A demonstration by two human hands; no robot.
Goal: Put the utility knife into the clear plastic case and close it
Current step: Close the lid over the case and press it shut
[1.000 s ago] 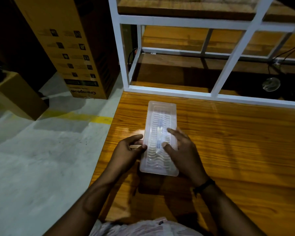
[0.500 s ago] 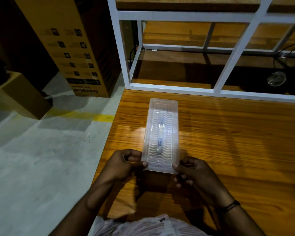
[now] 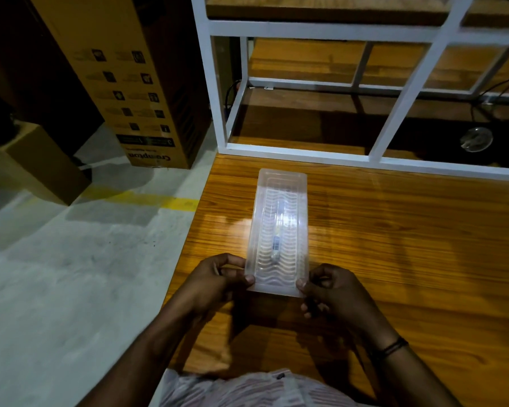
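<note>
- The left hand (image 3: pixel 215 282) pinches the near left corner of the clear plastic case (image 3: pixel 279 230): its thumb lies on top of the rim and the other fingers are curled under and beside the edge.
- The right hand (image 3: pixel 334 292) pinches the near right corner in the same way, thumb tip on the rim, the other fingers bent in below.
- The case is long and narrow and lies on the wooden table (image 3: pixel 409 259), near its left edge, with its far end pointing toward the white metal frame (image 3: pixel 379 163).
- Its lid looks down and has a wavy ribbed pattern.
- The utility knife (image 3: pixel 277 236) is seen faintly through the plastic, lying lengthwise along the middle of the case; its details are blurred.
</note>
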